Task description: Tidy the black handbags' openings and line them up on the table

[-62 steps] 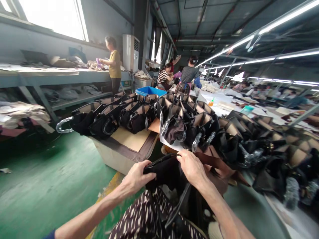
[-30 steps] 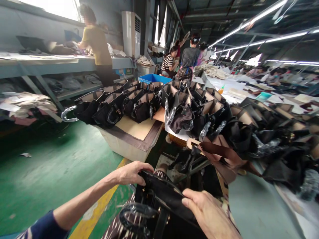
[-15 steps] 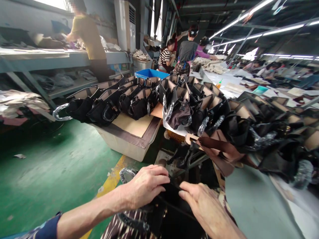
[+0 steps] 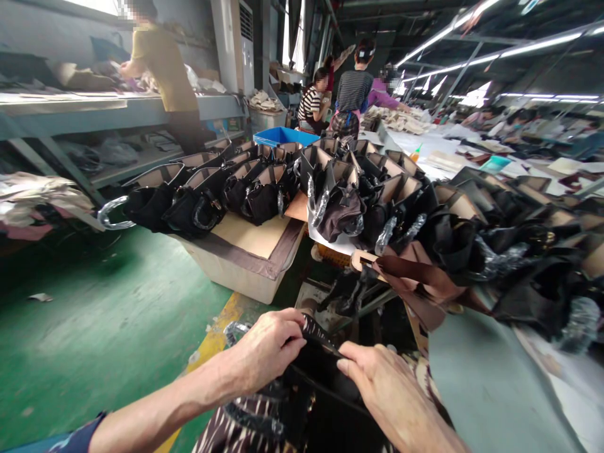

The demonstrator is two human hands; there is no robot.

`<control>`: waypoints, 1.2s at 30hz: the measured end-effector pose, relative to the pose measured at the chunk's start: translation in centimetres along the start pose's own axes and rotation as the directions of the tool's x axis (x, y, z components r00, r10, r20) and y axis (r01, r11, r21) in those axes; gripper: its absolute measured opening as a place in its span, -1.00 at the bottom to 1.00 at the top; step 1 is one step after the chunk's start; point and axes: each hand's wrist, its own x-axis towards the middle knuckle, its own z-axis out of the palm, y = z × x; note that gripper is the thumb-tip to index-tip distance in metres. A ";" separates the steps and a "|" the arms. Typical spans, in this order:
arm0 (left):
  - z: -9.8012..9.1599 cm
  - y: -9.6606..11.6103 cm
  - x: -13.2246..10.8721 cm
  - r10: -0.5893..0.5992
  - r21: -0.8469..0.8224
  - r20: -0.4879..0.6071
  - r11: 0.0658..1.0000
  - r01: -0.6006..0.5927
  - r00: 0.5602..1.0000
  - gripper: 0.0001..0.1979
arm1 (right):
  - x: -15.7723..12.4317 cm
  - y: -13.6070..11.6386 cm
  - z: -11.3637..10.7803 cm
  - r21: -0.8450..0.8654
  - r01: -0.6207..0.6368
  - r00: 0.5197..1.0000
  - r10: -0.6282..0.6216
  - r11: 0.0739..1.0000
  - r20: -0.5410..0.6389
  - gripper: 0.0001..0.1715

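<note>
A black handbag (image 4: 330, 412) rests on my lap, its mouth facing up and parted between my hands. My left hand (image 4: 268, 349) pinches the bag's far rim at the left. On the right, my right hand (image 4: 377, 377) grips the same rim between thumb and fingers. Clear plastic wrapping covers the bag's handle (image 4: 255, 420), which hangs at the left side over patterned cloth. The bag's inside is dark, and its lower part runs out of view.
Many similar black bags stand in rows on a pale bin (image 4: 240, 270) and on the worktable (image 4: 500, 377) to the right. Brown straps (image 4: 415, 283) hang over the table's edge. A blue crate (image 4: 283, 136) stands behind. Several people work farther back.
My left hand has shifted slightly left and up along the rim, baring more of its edge between my hands. My right hand has barely moved.
</note>
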 end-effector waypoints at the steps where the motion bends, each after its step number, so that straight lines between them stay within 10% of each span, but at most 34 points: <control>1: -0.1 0.2 -0.1 0.006 0.012 0.024 1.000 -0.006 1.000 -0.75 | 0.0 0.1 0.1 0.000 -0.003 1.000 0.003 1.000 -0.001 -0.74; 12: -0.5 0.6 -0.4 0.010 0.114 0.217 0.993 -0.036 0.976 -0.67 | 0.3 -0.1 0.3 -0.011 -0.002 1.000 0.002 1.000 0.003 -0.75; 20: -1.4 -0.4 0.4 -0.105 -0.026 -0.065 0.994 0.104 0.992 -0.83 | 0.3 0.0 0.2 -0.020 -0.006 1.000 0.006 1.000 -0.007 -0.74; 28: -0.7 1.0 0.9 0.117 0.332 0.120 0.931 -0.151 0.986 -0.80 | 0.1 -0.2 0.4 -0.040 -0.016 0.999 0.014 0.999 -0.045 -0.74; 36: 0.5 2.4 -0.5 0.007 0.310 0.138 0.949 -0.050 0.990 -0.83 | 0.2 -0.2 0.7 0.031 -0.041 0.999 0.042 0.999 -0.024 -0.74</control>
